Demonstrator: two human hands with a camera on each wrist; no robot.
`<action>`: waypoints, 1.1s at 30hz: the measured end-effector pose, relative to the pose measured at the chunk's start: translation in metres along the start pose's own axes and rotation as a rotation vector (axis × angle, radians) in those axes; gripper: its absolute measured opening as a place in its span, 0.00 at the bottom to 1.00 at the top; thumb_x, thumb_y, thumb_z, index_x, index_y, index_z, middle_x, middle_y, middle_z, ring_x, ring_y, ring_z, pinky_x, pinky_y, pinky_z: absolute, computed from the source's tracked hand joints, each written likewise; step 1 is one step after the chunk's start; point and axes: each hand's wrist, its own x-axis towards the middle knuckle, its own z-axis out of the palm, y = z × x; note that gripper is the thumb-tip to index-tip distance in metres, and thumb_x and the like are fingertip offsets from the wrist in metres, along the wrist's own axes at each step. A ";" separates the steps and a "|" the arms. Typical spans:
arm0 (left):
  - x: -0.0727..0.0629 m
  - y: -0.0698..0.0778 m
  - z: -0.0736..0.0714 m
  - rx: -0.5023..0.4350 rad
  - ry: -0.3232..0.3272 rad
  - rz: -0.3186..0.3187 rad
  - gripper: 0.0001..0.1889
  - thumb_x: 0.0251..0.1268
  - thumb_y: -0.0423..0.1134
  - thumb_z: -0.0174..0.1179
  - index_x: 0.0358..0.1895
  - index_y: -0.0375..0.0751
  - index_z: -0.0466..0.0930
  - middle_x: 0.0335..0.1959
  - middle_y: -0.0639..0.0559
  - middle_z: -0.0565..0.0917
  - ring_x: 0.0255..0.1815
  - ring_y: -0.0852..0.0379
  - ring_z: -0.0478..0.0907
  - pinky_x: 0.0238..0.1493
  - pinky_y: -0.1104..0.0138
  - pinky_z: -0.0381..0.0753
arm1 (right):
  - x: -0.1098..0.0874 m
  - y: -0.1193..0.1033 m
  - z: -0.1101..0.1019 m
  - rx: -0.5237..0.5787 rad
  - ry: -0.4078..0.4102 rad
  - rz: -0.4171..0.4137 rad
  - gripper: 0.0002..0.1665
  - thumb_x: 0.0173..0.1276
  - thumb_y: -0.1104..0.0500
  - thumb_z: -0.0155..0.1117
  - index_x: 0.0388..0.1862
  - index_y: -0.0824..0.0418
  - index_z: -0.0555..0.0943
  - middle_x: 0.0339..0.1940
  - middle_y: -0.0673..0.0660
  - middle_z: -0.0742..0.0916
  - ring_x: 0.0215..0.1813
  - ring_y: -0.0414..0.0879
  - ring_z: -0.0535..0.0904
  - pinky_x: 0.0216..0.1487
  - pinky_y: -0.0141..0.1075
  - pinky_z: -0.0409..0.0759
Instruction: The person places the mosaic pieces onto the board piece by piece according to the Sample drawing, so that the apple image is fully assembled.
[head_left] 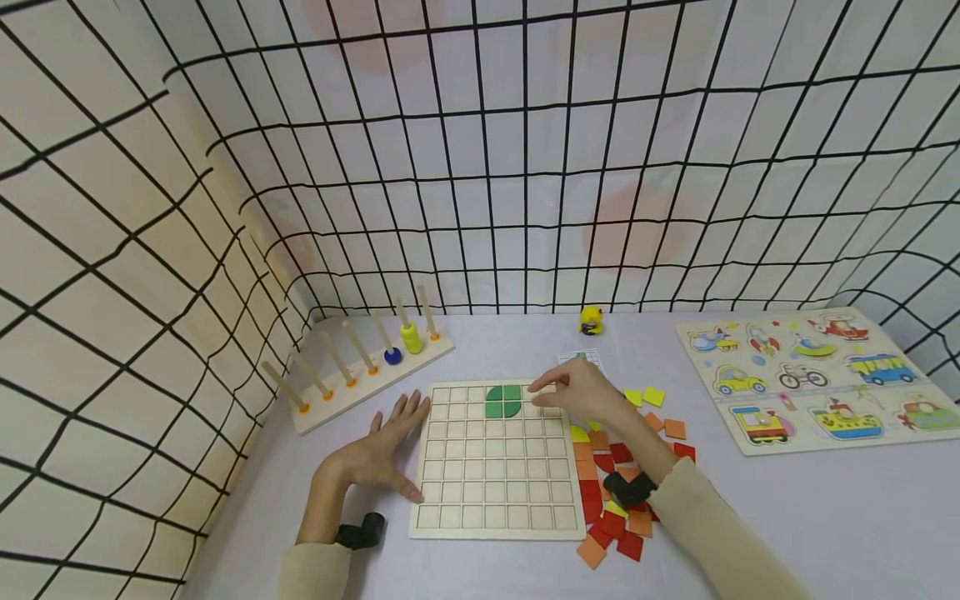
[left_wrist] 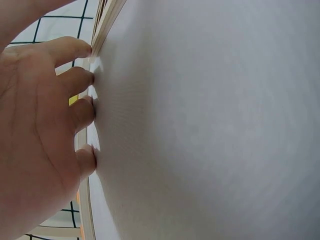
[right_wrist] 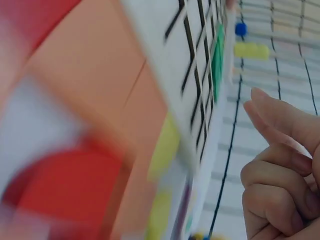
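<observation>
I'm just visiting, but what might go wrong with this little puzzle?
The right hand is close to the green pieces, so a careless brush could perhaps nudge them out of line. The right forearm reaches over loose colored pieces and might scatter some. The left hand is at the left edge of the grid board; a push there could slide the board into the pieces crowding its right side.
</observation>
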 end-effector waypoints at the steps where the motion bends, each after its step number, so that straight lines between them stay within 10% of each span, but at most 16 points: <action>1: 0.000 0.000 0.000 -0.002 -0.001 -0.002 0.75 0.33 0.44 0.87 0.85 0.41 0.39 0.86 0.39 0.32 0.87 0.39 0.24 0.83 0.36 0.23 | -0.005 0.005 -0.007 -0.018 0.016 0.013 0.12 0.66 0.57 0.75 0.47 0.58 0.92 0.25 0.53 0.79 0.28 0.44 0.65 0.28 0.29 0.58; 18: 0.000 0.000 -0.001 -0.019 -0.003 0.007 0.76 0.33 0.44 0.87 0.85 0.41 0.39 0.86 0.39 0.31 0.87 0.38 0.23 0.82 0.36 0.22 | -0.047 0.062 -0.065 -0.078 0.114 0.294 0.17 0.71 0.57 0.67 0.54 0.64 0.87 0.25 0.54 0.72 0.30 0.49 0.70 0.21 0.31 0.61; 25: 0.001 -0.001 0.000 -0.005 0.000 0.001 0.76 0.33 0.45 0.87 0.85 0.42 0.39 0.86 0.40 0.32 0.87 0.39 0.23 0.83 0.36 0.23 | -0.047 0.060 -0.065 -0.143 0.079 0.284 0.12 0.71 0.58 0.66 0.44 0.66 0.89 0.37 0.60 0.87 0.47 0.55 0.75 0.39 0.37 0.73; 33: 0.001 -0.003 0.000 -0.007 0.000 0.005 0.75 0.33 0.44 0.87 0.85 0.41 0.40 0.86 0.40 0.32 0.87 0.39 0.23 0.82 0.36 0.23 | -0.037 0.065 -0.065 -0.103 0.077 0.284 0.15 0.68 0.57 0.71 0.51 0.62 0.88 0.24 0.54 0.77 0.31 0.49 0.74 0.25 0.32 0.66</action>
